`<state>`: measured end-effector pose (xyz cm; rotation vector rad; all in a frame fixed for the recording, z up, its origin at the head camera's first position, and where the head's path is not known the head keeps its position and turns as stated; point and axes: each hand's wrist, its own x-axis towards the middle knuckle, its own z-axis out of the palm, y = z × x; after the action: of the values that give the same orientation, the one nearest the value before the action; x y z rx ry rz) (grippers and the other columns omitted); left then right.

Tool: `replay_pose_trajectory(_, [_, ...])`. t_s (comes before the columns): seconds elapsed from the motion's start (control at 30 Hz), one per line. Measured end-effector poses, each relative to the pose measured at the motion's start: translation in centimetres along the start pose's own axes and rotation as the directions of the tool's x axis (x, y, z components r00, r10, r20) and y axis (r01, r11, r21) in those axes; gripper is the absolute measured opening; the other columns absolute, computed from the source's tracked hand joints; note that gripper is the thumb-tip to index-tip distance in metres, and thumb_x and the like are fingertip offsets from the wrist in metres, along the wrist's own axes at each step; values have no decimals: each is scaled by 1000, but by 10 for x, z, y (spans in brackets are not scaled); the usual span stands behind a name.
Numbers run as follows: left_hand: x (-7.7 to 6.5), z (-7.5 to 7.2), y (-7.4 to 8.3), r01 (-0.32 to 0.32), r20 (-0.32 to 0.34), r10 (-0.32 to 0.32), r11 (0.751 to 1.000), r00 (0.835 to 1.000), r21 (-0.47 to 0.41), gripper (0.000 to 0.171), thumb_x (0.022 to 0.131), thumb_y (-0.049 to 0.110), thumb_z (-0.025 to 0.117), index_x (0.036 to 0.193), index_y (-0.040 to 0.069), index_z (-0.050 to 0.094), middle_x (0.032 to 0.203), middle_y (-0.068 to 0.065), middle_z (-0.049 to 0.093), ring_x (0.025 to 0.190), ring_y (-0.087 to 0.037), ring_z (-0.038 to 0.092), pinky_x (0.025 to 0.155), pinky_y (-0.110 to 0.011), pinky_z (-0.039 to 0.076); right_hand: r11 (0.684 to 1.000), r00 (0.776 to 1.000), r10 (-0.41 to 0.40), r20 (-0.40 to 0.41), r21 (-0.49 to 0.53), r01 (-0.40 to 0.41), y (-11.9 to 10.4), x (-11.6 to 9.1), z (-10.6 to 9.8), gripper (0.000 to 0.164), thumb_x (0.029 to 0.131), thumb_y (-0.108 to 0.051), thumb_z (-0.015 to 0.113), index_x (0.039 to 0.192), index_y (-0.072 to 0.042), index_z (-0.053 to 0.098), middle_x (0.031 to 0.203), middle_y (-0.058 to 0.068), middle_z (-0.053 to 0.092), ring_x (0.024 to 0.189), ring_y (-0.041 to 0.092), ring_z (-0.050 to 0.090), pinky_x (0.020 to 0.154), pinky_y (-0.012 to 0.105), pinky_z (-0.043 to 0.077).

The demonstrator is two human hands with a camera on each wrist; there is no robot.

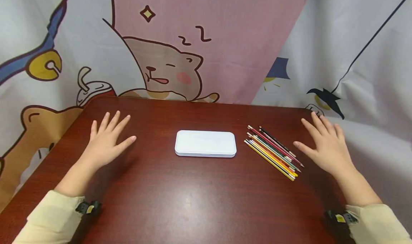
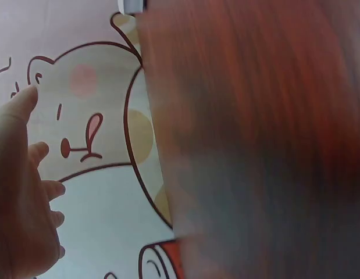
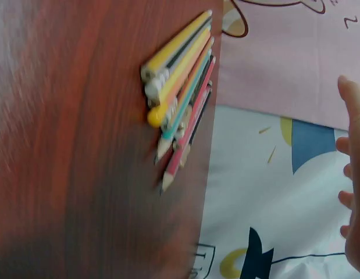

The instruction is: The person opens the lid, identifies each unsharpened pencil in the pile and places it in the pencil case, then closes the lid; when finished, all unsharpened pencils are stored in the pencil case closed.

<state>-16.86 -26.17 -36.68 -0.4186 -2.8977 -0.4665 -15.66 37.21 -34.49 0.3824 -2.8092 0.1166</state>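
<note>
A flat white case with rounded corners (image 1: 205,144) lies closed on the dark red-brown table, about midway between the hands. To its right is a loose bundle of pencils (image 1: 273,152) in yellow, red, green, black and other colours, lying slantwise. My left hand (image 1: 107,142) is spread with straight fingers over the table's left side, holding nothing. On the other side, my right hand (image 1: 328,145) is likewise spread, to the right of the pencils and apart from them. The right wrist view shows the pencils (image 3: 182,93) close up, some with sharpened tips.
The wooden table (image 1: 186,201) ends at the back against a cartoon-printed curtain (image 1: 225,58), which also hangs along both sides. Each wrist wears a dark band with a small device, the left one (image 1: 88,207) and the right one (image 1: 341,217), at the cream sleeves.
</note>
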Motion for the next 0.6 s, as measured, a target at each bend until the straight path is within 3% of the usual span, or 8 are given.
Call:
replay_pose_trajectory(0.2, [2, 13, 17, -37, -40, 34, 997, 999, -73, 72, 93, 52, 53, 152, 17, 29, 156, -17, 18, 144, -34, 1, 108, -58, -6, 996, 990, -60, -131, 64, 69, -18, -4, 1, 73, 88, -52, 60, 146, -11, 40, 157, 9, 21, 142, 31, 16, 111, 51, 0])
replay_pose_trajectory(0.37, [5, 24, 29, -74, -78, 63, 988, 995, -138, 71, 93, 48, 56, 150, 15, 32, 155, -17, 22, 143, -33, 7, 109, -56, -2, 983, 965, -110, -240, 117, 141, -34, -6, 7, 74, 88, -63, 52, 139, -9, 48, 152, 10, 32, 139, 30, 24, 112, 49, 6])
replay_pose_trajectory(0.6, [10, 40, 41, -143, -126, 109, 941, 986, -305, 68, 93, 38, 60, 150, 11, 33, 153, -18, 26, 143, -35, 11, 110, -56, 3, 953, 918, -171, -357, 177, 246, -59, -3, 17, 74, 91, -65, 44, 133, -5, 54, 143, 15, 43, 133, 31, 34, 111, 49, 13])
